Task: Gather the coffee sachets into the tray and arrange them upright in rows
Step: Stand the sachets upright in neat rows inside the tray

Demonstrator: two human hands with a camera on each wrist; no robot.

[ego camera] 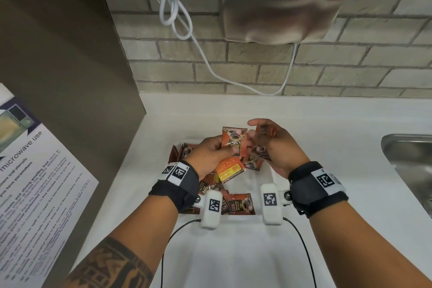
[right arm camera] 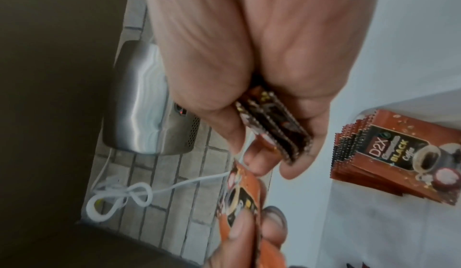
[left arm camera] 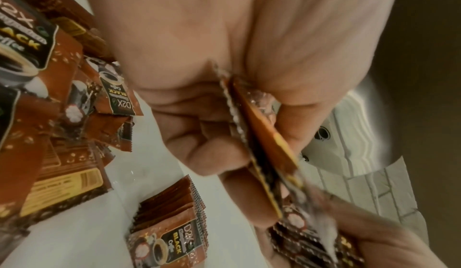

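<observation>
Sachets half gathered, rows barely begun

The coffee sachets (ego camera: pixel 230 168) mostly lay in a loose heap in the white tray (ego camera: pixel 261 199) on the desk (ego camera: pixel 327 124); one short row (left arm camera: pixel 172 209) stood on edge, so most of the arranging seemed left. The left hand (ego camera: pixel 211 155) pinched a single sachet (ego camera: pixel 234 141), fingers curled on it. The right hand (ego camera: pixel 275 145) gripped a small bundle (right arm camera: pixel 274 126) of them. A steel hand dryer (ego camera: pixel 287 0) hung on the brick wall above.
</observation>
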